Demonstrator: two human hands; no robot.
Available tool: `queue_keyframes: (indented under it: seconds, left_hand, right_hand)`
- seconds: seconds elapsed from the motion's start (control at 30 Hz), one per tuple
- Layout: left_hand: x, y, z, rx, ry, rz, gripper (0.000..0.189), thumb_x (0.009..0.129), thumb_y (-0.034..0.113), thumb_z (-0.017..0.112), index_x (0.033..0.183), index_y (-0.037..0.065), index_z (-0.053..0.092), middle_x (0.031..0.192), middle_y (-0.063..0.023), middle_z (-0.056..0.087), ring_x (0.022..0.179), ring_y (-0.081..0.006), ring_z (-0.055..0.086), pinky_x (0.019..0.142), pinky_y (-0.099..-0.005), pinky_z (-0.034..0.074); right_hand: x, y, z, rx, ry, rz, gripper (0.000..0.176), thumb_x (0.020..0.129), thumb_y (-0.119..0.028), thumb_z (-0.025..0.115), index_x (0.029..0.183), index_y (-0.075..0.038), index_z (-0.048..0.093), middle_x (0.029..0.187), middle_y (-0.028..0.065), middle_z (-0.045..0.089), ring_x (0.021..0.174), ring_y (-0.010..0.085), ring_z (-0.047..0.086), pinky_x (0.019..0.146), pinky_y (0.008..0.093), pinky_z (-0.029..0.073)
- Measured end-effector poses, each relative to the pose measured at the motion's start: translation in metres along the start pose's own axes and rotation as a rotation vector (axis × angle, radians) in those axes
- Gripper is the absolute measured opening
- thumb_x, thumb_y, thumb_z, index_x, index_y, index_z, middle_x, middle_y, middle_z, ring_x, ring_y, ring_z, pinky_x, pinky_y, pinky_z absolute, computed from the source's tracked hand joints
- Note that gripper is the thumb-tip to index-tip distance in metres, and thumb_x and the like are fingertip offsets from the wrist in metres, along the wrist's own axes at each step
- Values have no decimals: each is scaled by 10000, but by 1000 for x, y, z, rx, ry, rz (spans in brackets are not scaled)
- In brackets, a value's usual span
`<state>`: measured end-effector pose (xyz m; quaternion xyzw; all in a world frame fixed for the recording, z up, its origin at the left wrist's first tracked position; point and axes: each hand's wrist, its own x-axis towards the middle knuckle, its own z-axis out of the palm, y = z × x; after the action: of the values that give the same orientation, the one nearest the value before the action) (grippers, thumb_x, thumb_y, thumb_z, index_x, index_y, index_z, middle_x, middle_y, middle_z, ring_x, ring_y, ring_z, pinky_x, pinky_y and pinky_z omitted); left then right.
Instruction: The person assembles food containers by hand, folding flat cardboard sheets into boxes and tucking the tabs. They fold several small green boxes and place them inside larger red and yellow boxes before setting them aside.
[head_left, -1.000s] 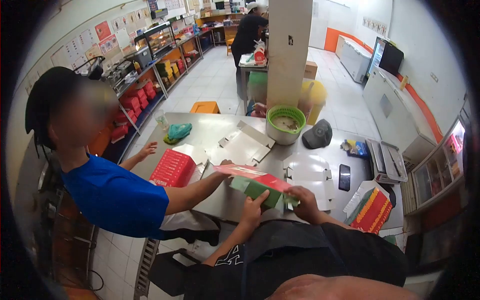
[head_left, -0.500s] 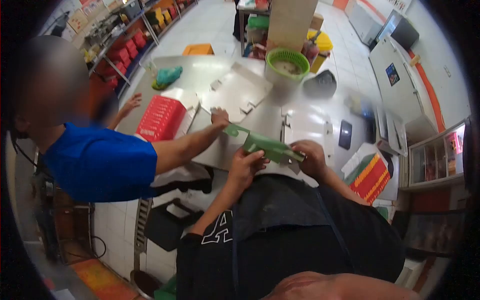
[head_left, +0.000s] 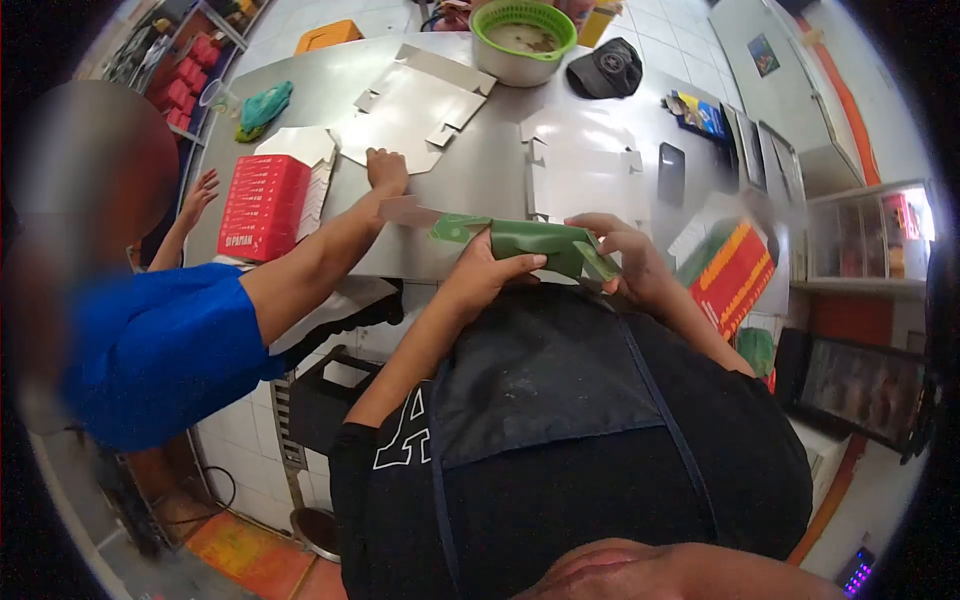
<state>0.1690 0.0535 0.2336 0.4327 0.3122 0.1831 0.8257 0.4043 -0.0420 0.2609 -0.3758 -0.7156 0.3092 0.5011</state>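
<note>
Just above the table's near edge, a green folding carton (head_left: pixel 540 240) is held partly folded in front of my chest. My left hand (head_left: pixel 485 275) grips its left part, thumb across the near side. At the carton's right end, my right hand (head_left: pixel 632 258) has its fingers bent around a small side flap. A flap sticks out to the left, toward the co-worker's forearm. Beyond the carton lies a flat, white-inside box blank (head_left: pixel 580 170) with slotted tabs.
To my left, a co-worker in a blue shirt (head_left: pixel 170 330) rests a hand beside another box blank (head_left: pixel 415 115). Red cartons (head_left: pixel 262 205) stand by that arm. A green colander in a bowl (head_left: pixel 525 45), a cap (head_left: pixel 605 68), a phone (head_left: pixel 671 172) and red-yellow cartons (head_left: pixel 735 280) are around the table.
My view has tilted downward. The green carton now lies more level, with its long side toward me and the left flap more spread. Both hands still hold it.
</note>
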Motion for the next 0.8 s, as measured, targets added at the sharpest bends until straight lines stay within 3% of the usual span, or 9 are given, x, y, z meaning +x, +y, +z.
queue_keyframes:
  seconds: [0.1,0.2,0.3,0.4,0.6,0.8]
  left_hand:
    - [2,5,15,3,-28,53,464,904,75,751,1313,15,542,1196,-118,652,1064,-223,673,818,-337,631]
    - [5,7,18,-183,-58,-3,448,945,66,691,1353,18,514,1223,-132,637,1080,-242,670,828,-362,639]
    - [15,11,8,-210,-112,31,422,972,49,637,1370,14,501,1230,-131,636,1089,-255,669,822,-389,642]
    - [20,20,7,-128,-160,13,378,995,32,581,1363,12,497,1256,-136,630,1121,-276,662,873,-433,631]
    - [25,26,11,-278,-157,6,336,1038,24,478,1374,8,464,1331,-176,594,1221,-320,627,997,-507,578]
    - [15,27,11,-273,-187,20,357,1053,36,478,1402,8,403,1380,-176,547,1230,-336,621,1009,-512,583]
  right_hand:
    - [4,-28,-13,-565,-195,152,454,739,-326,891,1096,-166,661,1431,185,563,1247,357,622,1007,447,533]
    - [0,-27,-10,-523,-102,93,377,710,-319,904,1021,-153,770,1464,212,542,1262,386,610,1029,432,518]
    - [-6,-26,-12,-398,-37,161,464,715,-278,903,1159,-235,777,1473,226,540,1294,384,595,1044,418,508]
    - [-9,-27,-16,-392,-45,172,447,716,-278,893,1147,-231,785,1476,236,541,1290,385,601,1051,410,504]
    - [-4,-34,-20,-378,-69,244,432,713,-233,897,1130,-209,787,1541,219,487,1298,354,610,1014,387,533]
    - [-3,-23,-10,-319,2,228,412,753,-239,872,1156,-221,787,1570,210,453,1322,372,588,1038,392,510]
